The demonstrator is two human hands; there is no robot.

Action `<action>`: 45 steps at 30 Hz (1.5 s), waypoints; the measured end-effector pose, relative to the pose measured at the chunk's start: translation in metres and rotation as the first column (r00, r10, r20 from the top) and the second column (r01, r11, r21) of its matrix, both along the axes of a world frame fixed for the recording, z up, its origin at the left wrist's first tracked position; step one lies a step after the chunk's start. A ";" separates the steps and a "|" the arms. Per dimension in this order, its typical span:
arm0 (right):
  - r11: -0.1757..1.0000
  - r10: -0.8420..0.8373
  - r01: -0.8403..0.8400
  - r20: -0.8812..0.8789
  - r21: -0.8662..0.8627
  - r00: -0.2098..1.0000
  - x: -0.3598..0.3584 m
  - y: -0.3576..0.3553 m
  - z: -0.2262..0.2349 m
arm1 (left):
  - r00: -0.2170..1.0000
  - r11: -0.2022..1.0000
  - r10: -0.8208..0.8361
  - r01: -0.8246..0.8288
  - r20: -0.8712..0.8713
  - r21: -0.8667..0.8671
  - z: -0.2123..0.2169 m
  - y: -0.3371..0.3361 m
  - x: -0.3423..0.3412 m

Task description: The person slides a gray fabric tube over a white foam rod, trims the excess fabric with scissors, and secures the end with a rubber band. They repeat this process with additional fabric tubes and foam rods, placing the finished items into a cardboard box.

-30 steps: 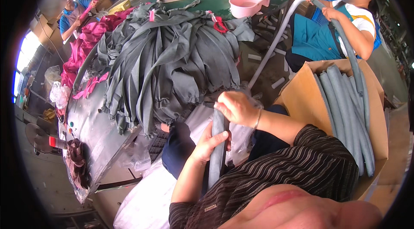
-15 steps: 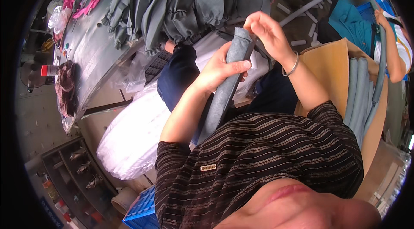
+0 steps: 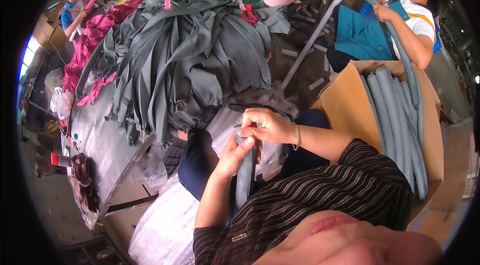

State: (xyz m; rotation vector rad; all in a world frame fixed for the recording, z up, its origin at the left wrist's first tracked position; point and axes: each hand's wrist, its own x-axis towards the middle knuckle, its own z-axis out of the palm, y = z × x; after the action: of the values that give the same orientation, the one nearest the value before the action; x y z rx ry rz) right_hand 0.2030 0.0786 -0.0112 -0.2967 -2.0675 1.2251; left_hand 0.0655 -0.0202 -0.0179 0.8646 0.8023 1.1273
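Where hands (image 3: 231, 157) (image 3: 267, 124) meet, both hold tubing (image 3: 244, 180) (grey); a shirt-tag (image 3: 239, 238) shows.

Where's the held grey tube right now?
In the head view, the grey tube is just below centre, gripped by the left hand, with the right hand at its upper end, left of the cardboard box.

Head view. The wearer (image 3: 320, 142) I watch carries the left fisheye lens at head height, looking down and forward, close above a black, pale-striped shirt (image 3: 320, 180); heaped grey cloth (image 3: 195, 55) lies farther off.
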 end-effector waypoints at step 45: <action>0.454 -0.659 -0.192 -0.473 -0.870 0.584 0.078 0.157 0.039 | 0.930 0.866 -0.348 0.272 -0.117 -0.419 -0.009 -0.150 -0.054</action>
State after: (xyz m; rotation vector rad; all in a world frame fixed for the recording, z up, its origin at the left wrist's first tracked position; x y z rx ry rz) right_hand 0.2806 0.2359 0.0282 -0.4234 -0.4251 1.7030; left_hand 0.0114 -0.1703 -0.0265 0.7296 0.9679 0.5703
